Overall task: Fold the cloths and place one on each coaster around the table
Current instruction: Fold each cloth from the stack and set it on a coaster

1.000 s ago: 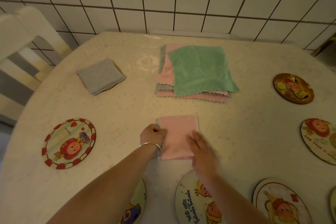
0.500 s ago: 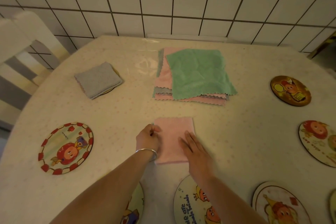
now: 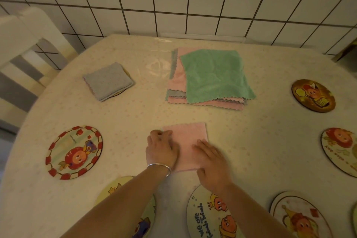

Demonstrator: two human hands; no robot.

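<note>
Nearest the camera, several round cartoon coasters lie along the table's near edge: one under the left forearm, one lettered "we are" under the right wrist, and another further right. Just beyond them both hands rest on a folded pink cloth lying flat on the table. The left hand, a silver bangle on its wrist, covers the cloth's left edge with fingers curled at the far corner, seemingly pinching it. The right hand lies flat on the cloth's near right part, fingers straight and spread, pressing down. To the left sits a red-rimmed coaster; to the right, one cut off by the frame edge. Further back, a folded grey cloth lies on a coaster, mostly hiding it. A stack of unfolded cloths, a green one on top, sits mid-table, and a dark coaster lies far right. A white chair and tiled wall stand beyond.
</note>
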